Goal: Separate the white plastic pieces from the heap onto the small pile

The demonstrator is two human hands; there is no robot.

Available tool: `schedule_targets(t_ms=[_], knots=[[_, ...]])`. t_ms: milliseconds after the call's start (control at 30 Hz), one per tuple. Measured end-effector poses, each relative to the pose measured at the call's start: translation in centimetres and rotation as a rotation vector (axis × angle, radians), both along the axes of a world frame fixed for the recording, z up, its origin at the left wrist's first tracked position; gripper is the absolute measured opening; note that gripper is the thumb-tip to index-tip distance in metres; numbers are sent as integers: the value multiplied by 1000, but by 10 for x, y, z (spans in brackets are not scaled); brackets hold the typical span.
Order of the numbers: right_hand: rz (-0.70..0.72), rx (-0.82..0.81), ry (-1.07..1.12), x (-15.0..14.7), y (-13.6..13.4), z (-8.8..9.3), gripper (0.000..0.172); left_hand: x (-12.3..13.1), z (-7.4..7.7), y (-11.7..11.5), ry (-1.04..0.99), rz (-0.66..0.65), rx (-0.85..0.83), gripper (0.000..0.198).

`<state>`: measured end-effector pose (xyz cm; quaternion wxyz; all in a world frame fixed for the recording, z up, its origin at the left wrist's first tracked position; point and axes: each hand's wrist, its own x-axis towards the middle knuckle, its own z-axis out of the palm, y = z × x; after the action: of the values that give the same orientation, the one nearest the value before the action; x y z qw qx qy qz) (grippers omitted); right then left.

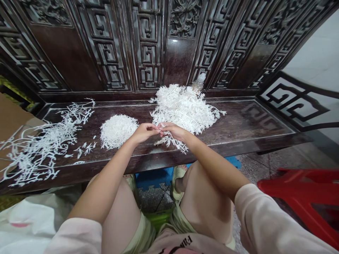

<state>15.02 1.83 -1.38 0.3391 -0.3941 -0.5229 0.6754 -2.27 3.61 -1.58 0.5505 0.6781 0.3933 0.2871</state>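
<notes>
My left hand (145,132) and my right hand (174,131) meet at the fingertips above the front of a dark wooden bench. The right hand is closed on a white branched plastic piece (172,141), whose thin prongs show below the palm. My left thumb and fingers are pinched together against it; what lies between them is too small to make out. Behind the right hand rises a large heap of similar white branched pieces (182,107). Beside the left hand sits a rounder pile of small white pieces (118,130).
Long, stripped-looking white strands (50,141) spread over the bench's left end, with a few loose bits (86,149) nearby. A clear bottle (199,83) stands behind the heap, against the carved wooden backrest (180,60). A red plastic stool (299,194) is at the right.
</notes>
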Motion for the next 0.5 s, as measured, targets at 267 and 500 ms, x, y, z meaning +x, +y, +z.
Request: schedule_targets(t_ms=[267, 500], knots=[[43, 138, -100, 4, 0, 1, 21, -4, -3, 3, 148, 37, 70, 31], [15, 426, -468, -3, -1, -2, 22, -4, -11, 6, 169, 36, 55, 31]])
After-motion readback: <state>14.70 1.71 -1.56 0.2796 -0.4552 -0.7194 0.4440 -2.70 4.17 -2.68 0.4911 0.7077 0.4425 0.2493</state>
